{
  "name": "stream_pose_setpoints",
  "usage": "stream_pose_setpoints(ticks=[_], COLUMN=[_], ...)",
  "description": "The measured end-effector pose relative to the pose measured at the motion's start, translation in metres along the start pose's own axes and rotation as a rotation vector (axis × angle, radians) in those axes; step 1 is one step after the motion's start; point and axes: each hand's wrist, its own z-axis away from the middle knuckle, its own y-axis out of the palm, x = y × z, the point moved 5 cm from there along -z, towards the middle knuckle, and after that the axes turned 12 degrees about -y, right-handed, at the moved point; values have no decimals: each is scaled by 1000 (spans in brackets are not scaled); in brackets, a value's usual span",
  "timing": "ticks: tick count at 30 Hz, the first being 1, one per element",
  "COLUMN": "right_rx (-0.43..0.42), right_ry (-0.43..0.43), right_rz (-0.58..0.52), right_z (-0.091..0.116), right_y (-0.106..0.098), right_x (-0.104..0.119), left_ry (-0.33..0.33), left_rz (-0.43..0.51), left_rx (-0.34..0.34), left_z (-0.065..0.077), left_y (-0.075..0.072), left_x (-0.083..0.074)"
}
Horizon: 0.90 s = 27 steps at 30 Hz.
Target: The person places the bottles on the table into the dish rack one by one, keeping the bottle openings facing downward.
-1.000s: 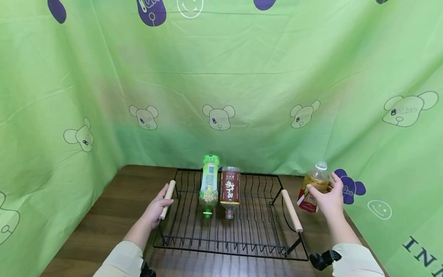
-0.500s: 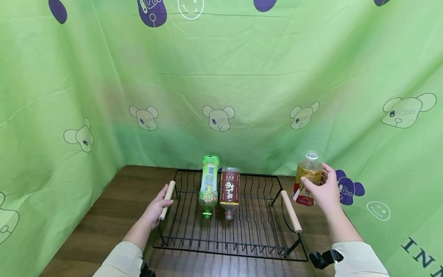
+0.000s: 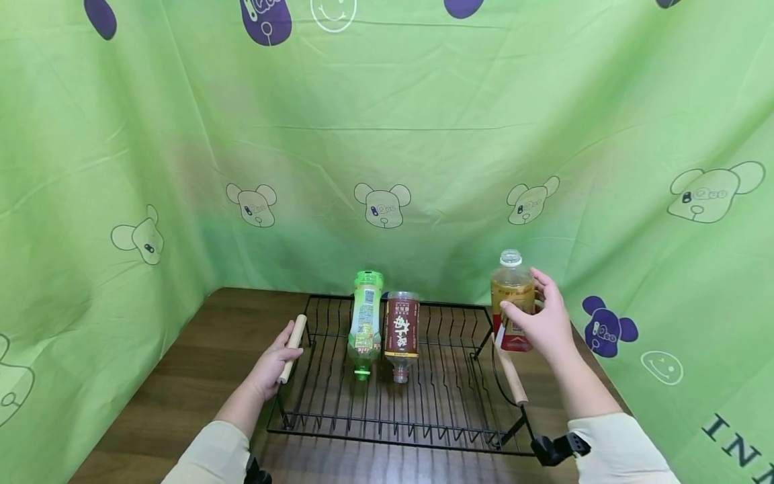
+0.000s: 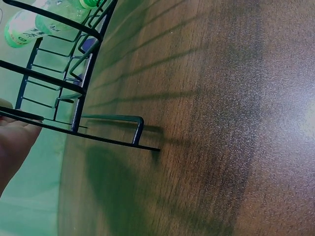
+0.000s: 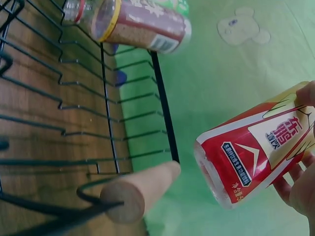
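My right hand (image 3: 547, 323) grips a red and yellow plastic drink bottle (image 3: 512, 296) by its side, neck up, at the rack's right handle (image 3: 510, 373). In the right wrist view the red base of the bottle (image 5: 241, 167) hangs apart from the wooden handle (image 5: 142, 191). My left hand (image 3: 272, 363) holds the left wooden handle (image 3: 293, 349) of the black wire dish rack (image 3: 435, 403). Two bottles sit neck-down in the rack: a green bottle (image 3: 365, 323) and, just right of it, a clear bottle with a dark red label (image 3: 402, 329).
The rack stands on a brown wood-grain table (image 3: 175, 396). Green printed cloth (image 3: 447, 134) hangs behind it and along both sides. Rack wires and a foot (image 4: 138, 130) show close up in the left wrist view.
My right hand has carried the red and yellow bottle left and upward, from beyond the rack to its right handle. The left hand, the rack and the two other bottles stay put.
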Motion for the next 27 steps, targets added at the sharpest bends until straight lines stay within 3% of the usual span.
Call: stream_pose_setpoints(ticks=[9,17,23,27], right_rx=[144,264,327,353], right_ry=[-50,-45,-79,-114], right_rz=[8,19,45,62], right_z=[-2,1,3,5], right_y=[24,48,64,72], right_x=[19,30,36,40], left_ry=[3,-1,-18,-17], left_rz=[0,-5,-75,-157], left_rx=[6,15,15,6], left_z=[-2,-2,1,2], left_y=[0,-1,-1,-1], left_x=[0,1,-5,-17])
